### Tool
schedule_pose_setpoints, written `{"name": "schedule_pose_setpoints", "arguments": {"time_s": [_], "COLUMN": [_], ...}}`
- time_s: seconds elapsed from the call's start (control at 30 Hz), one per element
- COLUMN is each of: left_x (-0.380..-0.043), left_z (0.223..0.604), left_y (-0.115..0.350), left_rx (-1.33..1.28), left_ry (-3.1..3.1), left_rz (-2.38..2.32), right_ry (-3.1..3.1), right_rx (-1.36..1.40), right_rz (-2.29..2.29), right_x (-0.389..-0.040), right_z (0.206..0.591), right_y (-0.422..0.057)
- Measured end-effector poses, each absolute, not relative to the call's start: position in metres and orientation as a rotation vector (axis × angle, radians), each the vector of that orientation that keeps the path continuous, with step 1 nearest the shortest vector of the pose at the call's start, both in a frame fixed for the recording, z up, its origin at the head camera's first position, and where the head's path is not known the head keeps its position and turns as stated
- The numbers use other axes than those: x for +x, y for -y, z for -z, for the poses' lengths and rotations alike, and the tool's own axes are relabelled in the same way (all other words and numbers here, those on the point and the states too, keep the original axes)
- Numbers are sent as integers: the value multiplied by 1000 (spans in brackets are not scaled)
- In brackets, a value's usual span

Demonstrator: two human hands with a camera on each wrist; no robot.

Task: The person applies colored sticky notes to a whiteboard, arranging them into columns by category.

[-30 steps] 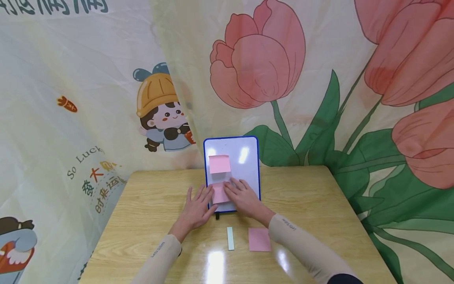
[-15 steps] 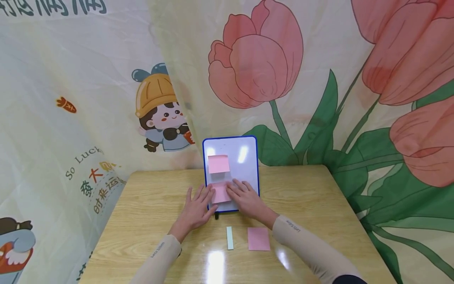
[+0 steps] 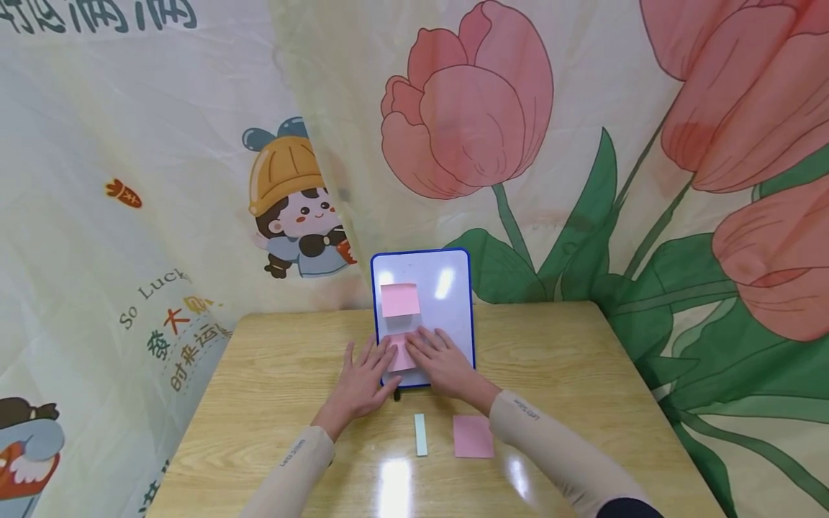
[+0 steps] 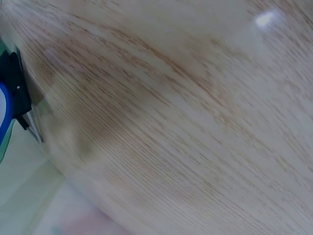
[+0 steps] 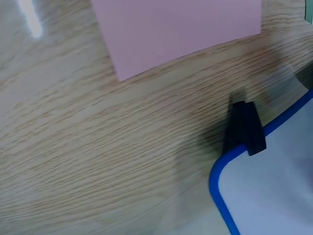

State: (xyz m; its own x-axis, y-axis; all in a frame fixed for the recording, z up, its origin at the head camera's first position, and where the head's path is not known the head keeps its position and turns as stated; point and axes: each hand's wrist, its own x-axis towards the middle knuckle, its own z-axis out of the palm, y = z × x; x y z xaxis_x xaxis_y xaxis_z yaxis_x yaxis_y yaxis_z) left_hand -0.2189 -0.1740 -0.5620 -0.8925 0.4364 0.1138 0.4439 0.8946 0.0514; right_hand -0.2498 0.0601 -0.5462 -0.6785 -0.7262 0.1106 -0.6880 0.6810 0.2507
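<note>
Both hands have drawn closer over the lower pink note (image 3: 402,354) since a second ago. Left hand (image 3: 364,380) and right hand (image 3: 439,361) press it with straight, spread fingers against the glossy blue-rimmed whiteboard (image 3: 453,316), leaving it mostly hidden. Bare wood-grain tabletop (image 3: 272,381) lies open on either side. A pink pad (image 3: 473,436) and a pale strip (image 3: 421,434) lie nearer.

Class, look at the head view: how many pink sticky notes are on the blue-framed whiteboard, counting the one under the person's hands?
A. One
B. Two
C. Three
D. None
B: the blue-framed whiteboard carries an upper pink sticky note and a lower pink sticky note that the left hand and right hand press flat.
</note>
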Motion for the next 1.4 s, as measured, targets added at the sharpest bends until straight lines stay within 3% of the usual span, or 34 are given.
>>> {"name": "schedule_pose_setpoints", "arguments": {"time_s": [0.73,1.1,1.4], "left_x": [-210,-186,-164], "left_z": [565,578,584], "left_y": [178,186,193], "left_rx": [-675,-662,-493], "left_ry": [2885,2862,2840], "left_rz": [204,270,365], "right_ry": [2642,2440,2556], "right_rx": [1060,876,635], "right_rz": [96,-292,-395], "right_x": [-240,-222,-207], "right_z": [551,574,587], "right_y": [-89,-145,-184]}}
